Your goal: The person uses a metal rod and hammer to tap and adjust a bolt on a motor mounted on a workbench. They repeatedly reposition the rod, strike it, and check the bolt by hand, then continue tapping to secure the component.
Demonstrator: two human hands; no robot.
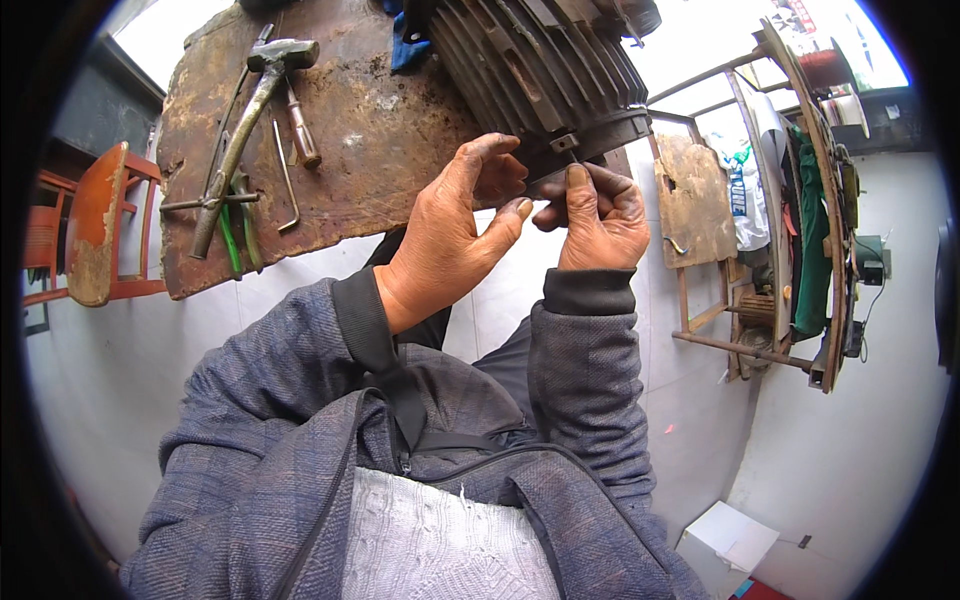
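A dark finned electric motor (535, 75) lies at the far edge of the worn wooden table (370, 150). My right hand (603, 218) is at the motor's near end, thumb and forefinger pinched on a small thin metal piece (573, 157). That piece points toward a square lug on the motor's rim; whether it enters the hole I cannot tell. Close by on the left, my left hand (445, 222) holds nothing visible, its thumb and fingers apart. Its fingertips hang just short of the motor's end. Both hands are smudged with dark grease.
On the table's left lie a hammer (240, 135), a screwdriver (303, 140), a hex key (289, 190), green-handled pliers (232, 240) and a T-handled wrench (185, 205). A blue cloth (405, 50) touches the motor. A wooden chair (98, 225) stands left, a metal-framed rack (815, 200) right.
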